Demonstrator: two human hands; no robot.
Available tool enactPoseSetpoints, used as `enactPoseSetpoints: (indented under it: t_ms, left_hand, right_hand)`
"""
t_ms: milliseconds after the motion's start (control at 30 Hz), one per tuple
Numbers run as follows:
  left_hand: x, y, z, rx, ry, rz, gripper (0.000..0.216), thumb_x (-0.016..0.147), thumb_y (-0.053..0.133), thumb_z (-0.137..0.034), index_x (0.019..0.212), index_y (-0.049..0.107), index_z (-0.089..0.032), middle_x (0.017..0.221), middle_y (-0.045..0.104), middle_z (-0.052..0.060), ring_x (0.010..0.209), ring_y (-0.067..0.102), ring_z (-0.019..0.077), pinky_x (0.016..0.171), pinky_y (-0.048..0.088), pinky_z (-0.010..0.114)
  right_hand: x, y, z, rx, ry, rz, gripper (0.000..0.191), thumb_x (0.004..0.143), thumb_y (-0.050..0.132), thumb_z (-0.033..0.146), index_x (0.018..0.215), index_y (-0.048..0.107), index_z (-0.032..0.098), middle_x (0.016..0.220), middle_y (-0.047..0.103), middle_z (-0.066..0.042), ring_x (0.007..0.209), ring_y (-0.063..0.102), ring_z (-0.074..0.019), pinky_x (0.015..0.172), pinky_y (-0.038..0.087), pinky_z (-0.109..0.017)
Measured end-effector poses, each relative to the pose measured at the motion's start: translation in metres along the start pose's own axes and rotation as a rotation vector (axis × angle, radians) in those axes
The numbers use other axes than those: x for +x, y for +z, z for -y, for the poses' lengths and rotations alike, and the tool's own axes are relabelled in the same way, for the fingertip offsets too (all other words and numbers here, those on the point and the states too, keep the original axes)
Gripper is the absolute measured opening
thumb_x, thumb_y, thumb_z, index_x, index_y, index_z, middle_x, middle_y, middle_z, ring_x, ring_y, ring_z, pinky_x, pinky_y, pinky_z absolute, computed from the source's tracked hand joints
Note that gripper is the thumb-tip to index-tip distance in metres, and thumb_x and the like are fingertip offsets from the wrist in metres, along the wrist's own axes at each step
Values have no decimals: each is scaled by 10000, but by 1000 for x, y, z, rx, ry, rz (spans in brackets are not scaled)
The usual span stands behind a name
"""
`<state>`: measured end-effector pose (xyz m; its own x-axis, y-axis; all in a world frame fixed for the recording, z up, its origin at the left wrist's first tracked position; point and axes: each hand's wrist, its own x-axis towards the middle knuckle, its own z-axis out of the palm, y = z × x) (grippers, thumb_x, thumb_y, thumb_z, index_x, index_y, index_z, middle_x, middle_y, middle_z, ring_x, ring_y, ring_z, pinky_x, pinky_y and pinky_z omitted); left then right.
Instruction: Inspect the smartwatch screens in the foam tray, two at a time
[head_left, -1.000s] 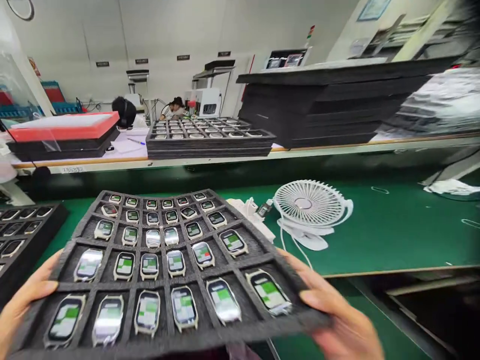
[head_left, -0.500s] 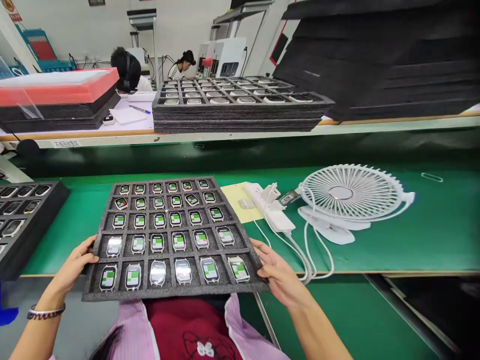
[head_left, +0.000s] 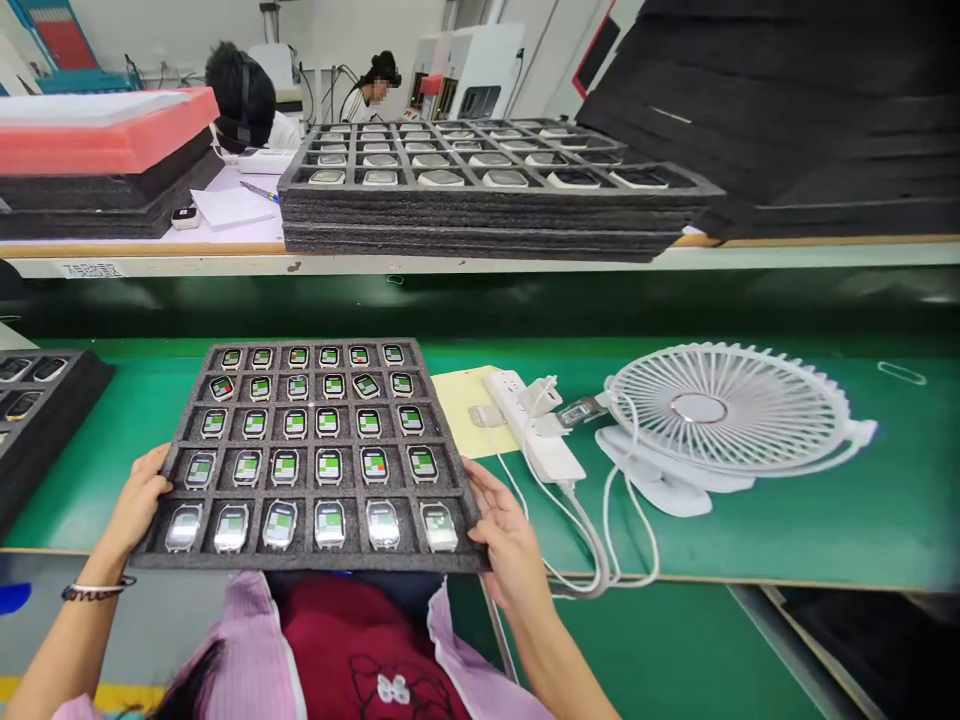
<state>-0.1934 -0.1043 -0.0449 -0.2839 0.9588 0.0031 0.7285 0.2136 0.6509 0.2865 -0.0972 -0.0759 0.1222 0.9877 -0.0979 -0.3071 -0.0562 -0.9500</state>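
Fingers (head_left: 480, 533) of both hands grasped one black foam tray (head_left: 300, 562) by its side edges, the left hand (head_left: 136, 505) at the left and the right hand (head_left: 510, 535) at the right. It was above the near part of the green desk (head_left: 787, 545); whether it touched the desk, I could not tell. Thirty watches (head_left: 330, 524) lay inside, five rows of six; two in the second-farthest row lay askew. To the right were one yellow sheet (head_left: 459, 392), one white power strip (head_left: 510, 393) with cables (head_left: 600, 565), and one white fan (head_left: 697, 408), which occupied much of that side. At the left stood a second tray (head_left: 45, 445), partly outside the view. Behind, one shelf (head_left: 187, 263) carried a stack of trays (head_left: 465, 225), one red foam piece (head_left: 165, 138), one pen (head_left: 257, 189) and one single watch (head_left: 185, 217). Two people (head_left: 240, 95) were farther back.
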Motion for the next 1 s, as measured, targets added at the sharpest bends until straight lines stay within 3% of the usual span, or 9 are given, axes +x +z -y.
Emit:
enactPoseSetpoints:
  t_ms: [267,400,533,633,700,733,800,900,1000]
  left_hand:
    - [-16,-1,-26,-172,-93,-120,573,666,522,-321,1215,646,-210,1417,602,34,1372,472,343,1208,291,494]
    - [-20,1,-42,-154,-160,-114,629,667,508,-326,1254,616,-128,1453,573,82,1378,469,346,1208,291,474]
    - [-16,-2,-44,-112,-217,-70,689,674,477,-318,1322,579,-108,1488,541,75,1381,471,314,1203,304,435]
    - [-15,-17,-50,35,-232,35,711,719,445,-357,1356,549,-60,1484,535,134,1369,477,325,1188,312,487]
    - [-18,-26,-70,259,-146,17,705,786,454,-449,1347,553,-34,1439,553,203,1338,485,376,1148,333,567]
    - [-22,-27,-85,401,-48,-55,715,806,491,-512,1331,566,-33,1393,572,232,1301,498,408,1111,352,606]
    - [-35,-15,-124,519,270,-165,599,854,550,-541,1245,634,-97,1225,646,201,1171,562,379,1064,373,598]
    - [-61,33,-181,354,706,81,339,885,650,-410,1154,662,-204,1092,650,97,1037,574,268,951,436,441]
    - [-79,86,-214,401,753,325,354,815,751,-303,1136,659,-185,1095,618,95,1023,533,274,904,434,418]
  right_hand:
    - [-4,-16,-8,-90,5,62,704,654,545,127,1345,581,253,1534,457,-53,1489,294,-294,1258,116,-560]
    - [-6,-22,-10,-177,-35,124,672,693,516,115,1347,579,253,1565,411,-45,1498,271,-291,1257,129,-573]
    - [-7,-26,-12,-265,-81,173,666,720,481,103,1367,553,246,1587,368,-56,1507,246,-286,1251,141,-586]
    - [-4,-31,-5,-344,-138,274,665,764,460,92,1409,496,250,1609,315,-77,1514,226,-284,1239,172,-594]
    - [-2,-35,7,-473,-215,392,612,865,476,120,1451,436,289,1618,281,-86,1514,224,-288,1218,229,-602]
    - [-2,-36,15,-569,-271,450,567,914,504,157,1455,424,307,1620,266,-90,1511,230,-298,1203,260,-607]
    - [-1,-38,33,-809,-401,545,518,946,585,215,1435,438,301,1605,265,-115,1496,256,-327,1177,302,-618]
    - [0,-35,57,-1087,-597,664,384,955,593,190,1325,497,233,1528,359,-163,1470,272,-370,1145,295,-676]
    - [2,-24,73,-1293,-691,734,341,896,684,159,1208,549,170,1406,472,-195,1359,399,-407,1100,329,-684]
